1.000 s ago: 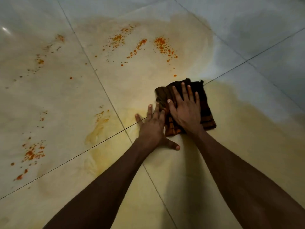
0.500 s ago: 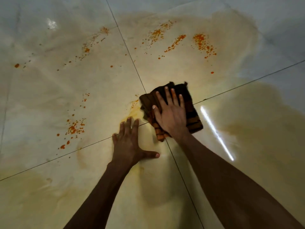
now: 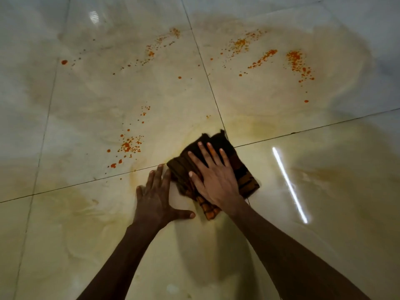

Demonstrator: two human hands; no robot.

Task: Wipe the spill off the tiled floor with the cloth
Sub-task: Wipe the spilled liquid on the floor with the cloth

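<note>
A dark brown folded cloth (image 3: pixel 242 169) with orange stripes lies on the tiled floor (image 3: pixel 324 213) where four tiles meet. My right hand (image 3: pixel 213 180) presses flat on the cloth, fingers spread and pointing away from me. Just left of the cloth, my left hand (image 3: pixel 155 198) rests flat on the bare floor with its thumb out. Orange specks of the spill (image 3: pixel 129 145) lie left of the cloth, and more spill specks (image 3: pixel 296 61) sit far ahead to the right. A yellowish wet smear (image 3: pixel 194 135) surrounds the cloth.
Thin dark grout lines (image 3: pixel 207 79) cross the glossy pale tiles. A bright strip of reflected light (image 3: pixel 289 184) lies on the tile to the right. More orange specks (image 3: pixel 160 43) are scattered far ahead on the left.
My right hand has slid the cloth leftwards across the tile joint over the yellow patch. My left hand shifted left along the floor, and my view swung left.
</note>
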